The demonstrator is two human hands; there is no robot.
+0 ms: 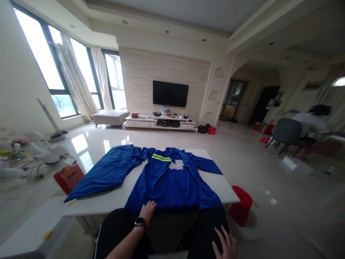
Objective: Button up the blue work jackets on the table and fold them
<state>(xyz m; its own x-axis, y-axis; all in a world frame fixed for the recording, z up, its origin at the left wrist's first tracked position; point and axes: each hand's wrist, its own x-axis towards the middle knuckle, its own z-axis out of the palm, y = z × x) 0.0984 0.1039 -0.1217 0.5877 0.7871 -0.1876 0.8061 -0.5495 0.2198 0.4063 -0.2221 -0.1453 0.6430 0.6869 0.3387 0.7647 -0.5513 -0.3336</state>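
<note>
Head view shows the left hand (pixel 147 211), with a dark watch (pixel 139 222) on its wrist, resting palm down with loose, straight fingers at the near edge of a big blue cloth work jacket (pixel 169 187), while the right hand (pixel 226 247) has its fingers spread by the black-clothed right leg (pixel 208 230), holding nothing. The jacket lies on a low white table (pixel 226 191), its long way running from the bottom edge by the knees to the neck end far off, so the step looks like flattening cloth, and the next move seems to call for both hands on that edge. Further left, a second blue cloth garment (pixel 107 172) slants, its narrow tip pointing near-left.
</note>
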